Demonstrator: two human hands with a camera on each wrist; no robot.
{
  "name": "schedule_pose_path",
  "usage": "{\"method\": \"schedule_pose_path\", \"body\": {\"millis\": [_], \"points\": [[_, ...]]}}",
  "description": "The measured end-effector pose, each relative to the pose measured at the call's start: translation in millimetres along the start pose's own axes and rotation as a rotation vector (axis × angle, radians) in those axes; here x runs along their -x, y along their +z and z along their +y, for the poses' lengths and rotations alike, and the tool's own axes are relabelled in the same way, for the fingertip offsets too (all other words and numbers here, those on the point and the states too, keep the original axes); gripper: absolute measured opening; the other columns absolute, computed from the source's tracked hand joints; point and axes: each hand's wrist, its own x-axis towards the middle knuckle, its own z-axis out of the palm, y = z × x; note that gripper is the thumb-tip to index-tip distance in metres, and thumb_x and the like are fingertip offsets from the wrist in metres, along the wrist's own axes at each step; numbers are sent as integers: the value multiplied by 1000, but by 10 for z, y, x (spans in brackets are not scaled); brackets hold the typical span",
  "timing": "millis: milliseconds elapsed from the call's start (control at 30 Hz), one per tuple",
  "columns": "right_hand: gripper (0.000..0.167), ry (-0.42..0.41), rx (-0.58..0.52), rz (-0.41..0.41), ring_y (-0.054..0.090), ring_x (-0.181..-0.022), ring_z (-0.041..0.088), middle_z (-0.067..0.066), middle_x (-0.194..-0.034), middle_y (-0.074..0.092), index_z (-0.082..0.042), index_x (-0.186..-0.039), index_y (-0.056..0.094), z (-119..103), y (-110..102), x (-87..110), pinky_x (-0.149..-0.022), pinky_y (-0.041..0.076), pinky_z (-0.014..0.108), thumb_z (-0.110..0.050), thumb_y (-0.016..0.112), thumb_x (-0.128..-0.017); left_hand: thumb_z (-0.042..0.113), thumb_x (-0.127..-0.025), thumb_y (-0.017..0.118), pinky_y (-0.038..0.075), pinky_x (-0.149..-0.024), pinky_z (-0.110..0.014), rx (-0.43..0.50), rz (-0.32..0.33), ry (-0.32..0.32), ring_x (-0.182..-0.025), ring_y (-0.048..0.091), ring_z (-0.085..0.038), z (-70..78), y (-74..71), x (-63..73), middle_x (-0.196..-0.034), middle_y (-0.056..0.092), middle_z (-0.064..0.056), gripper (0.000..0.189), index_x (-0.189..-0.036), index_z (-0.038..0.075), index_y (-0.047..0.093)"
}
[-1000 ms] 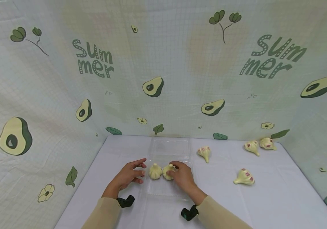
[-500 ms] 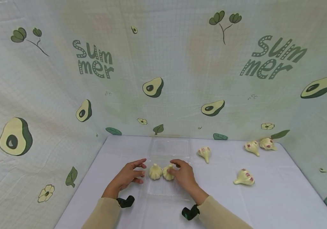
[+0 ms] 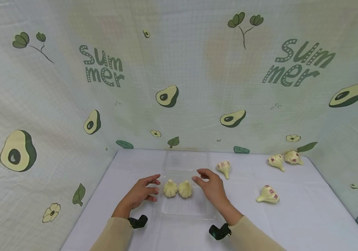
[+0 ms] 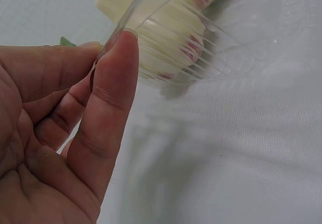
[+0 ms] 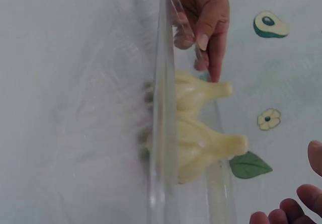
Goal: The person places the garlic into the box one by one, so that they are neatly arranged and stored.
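Note:
Two garlic bulbs, the left one (image 3: 170, 188) and the right one (image 3: 185, 189), stand side by side, stems up, in a clear plastic clamshell box (image 3: 183, 209). My left hand (image 3: 138, 191) is at the box's left side; in the left wrist view its thumb and a finger pinch the thin clear rim. At the right side, my right hand (image 3: 213, 188) is apart from the bulbs, holding nothing, its fingers spread and slightly bent. In the right wrist view, both bulbs show beyond the clear box wall (image 5: 165, 133), and my right fingertips (image 5: 289, 214) appear at the lower right.
The box's clear lid (image 3: 186, 162) lies open toward the back. One garlic bulb (image 3: 224, 168) lies right of the lid, another (image 3: 268, 194) farther right, and two (image 3: 276, 162) (image 3: 293, 157) near the back right corner. A printed cloth wall (image 3: 197, 69) borders the white table (image 3: 307, 209).
My right hand has let go of the right garlic bulb in the box and moved away to the right. My left hand has stayed in place.

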Motion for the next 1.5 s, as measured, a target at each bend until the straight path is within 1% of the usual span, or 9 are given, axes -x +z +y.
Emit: {"method": "schedule_pose_path", "body": {"millis": [267,533,633,700,800,900,1133,1300,1500], "points": [[43,14,59,76,66,-121,30,14,-132,71,-6,-135,69,127,-428,16,-99,59,47,-26,78,-97,-2,-98,67,64,-69,-32,5,-3,2,-91,63,-21,4,-14,35,-138,52,-18,67,-161,10,45],[53,70,144,114,61,-128,32,18,-141,65,-7,-145,61,299,-944,91,-104,56,50,-35,73,-101,-3,-99,66,64,-70,-33,7,1,9,-92,63,-21,27,-25,46,-138,52,-19,67,-161,9,44],[58,76,192,131,61,-129,34,18,-145,62,-8,-148,59,364,-1154,164,-99,58,45,-39,72,-101,-3,-99,66,63,-69,-33,13,2,4,-91,63,-20,22,-20,36,-138,51,-19,67,-161,9,44],[62,73,233,132,62,-126,38,20,-147,59,-8,-150,56,420,-1299,211,-95,60,47,-41,72,-101,-2,-99,67,63,-69,-33,12,3,0,-91,63,-20,21,-12,30,-138,52,-19,67,-161,10,45],[69,73,309,100,64,-120,46,26,-148,54,-7,-155,50,511,-1524,267,-91,60,50,-44,71,-101,-2,-98,67,63,-69,-33,7,3,-4,-91,63,-20,15,-5,21,-138,52,-19,68,-161,10,45],[76,79,365,48,62,-118,51,30,-149,48,-5,-158,44,599,-1729,291,-92,57,61,-46,71,-101,-2,-98,67,63,-69,-33,4,9,-8,-91,63,-20,18,3,25,-138,52,-19,68,-161,11,45],[82,72,415,-72,42,-133,54,37,-154,37,-1,-160,37,854,-2115,281,-100,49,68,-41,74,-99,-3,-98,67,63,-68,-33,-4,17,-8,-89,62,-21,26,9,34,-137,53,-18,68,-161,10,45],[85,124,389,-170,40,-134,59,40,-156,28,-2,-162,32,1077,-2248,240,-100,48,70,-34,76,-98,-3,-98,67,63,-69,-34,-2,21,-11,-90,63,-21,31,11,41,-135,53,-17,67,-161,10,45],[95,184,351,-254,40,-134,58,38,-159,28,-5,-165,27,1304,-2276,206,-97,53,62,-36,81,-93,-3,-98,66,63,-68,-33,1,15,-8,-89,63,-20,28,12,36,-135,53,-17,67,-161,10,45]]}}
